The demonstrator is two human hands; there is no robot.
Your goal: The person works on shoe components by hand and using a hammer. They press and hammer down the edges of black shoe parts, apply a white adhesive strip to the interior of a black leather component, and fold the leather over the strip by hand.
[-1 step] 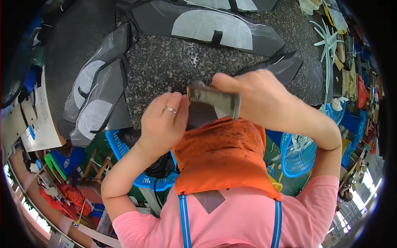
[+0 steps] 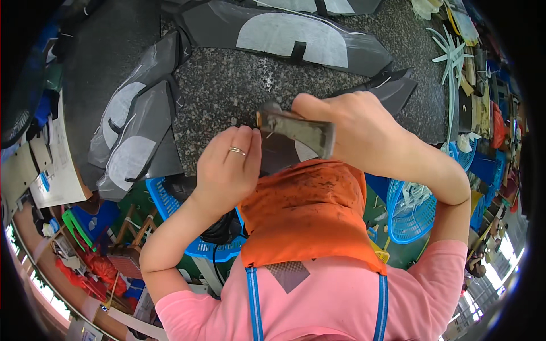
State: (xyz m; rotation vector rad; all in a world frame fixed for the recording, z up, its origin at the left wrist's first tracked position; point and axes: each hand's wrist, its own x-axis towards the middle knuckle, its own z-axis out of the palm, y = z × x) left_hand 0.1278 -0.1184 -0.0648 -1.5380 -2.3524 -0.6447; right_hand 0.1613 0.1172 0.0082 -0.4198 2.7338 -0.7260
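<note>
One metal tool [image 2: 301, 135]: hammer-like, above the middle of your bench's [image 2: 227, 79] near edge, its flared end toward your right.
Your right hand [image 2: 369, 133]: closed around the tool; the handle is hidden from view.
Your left hand [image 2: 227, 167]: fingers drawn together and bent down, just beside the tool's narrower end, a ring [image 2: 237, 151] on one finger; whether the fingertips pinch anything, I cannot tell.
Dark panel [image 2: 278, 149]: at the near edge, below the tool and between your hands, part of a pale patch showing.
Left-edge panels [image 2: 145, 133]: two, overlapping, with pale rounded patches.
Far-side panel [image 2: 207, 31]: lies crosswise near the far edge, a black tab on its patch.
Right-hand panel [image 2: 395, 94]: partly behind your right hand.
Pale green strips [image 2: 452, 55]: bunched by the right edge.
Orange apron [image 2: 307, 221]: dark-stained, across your front, reaching the near edge.
</note>
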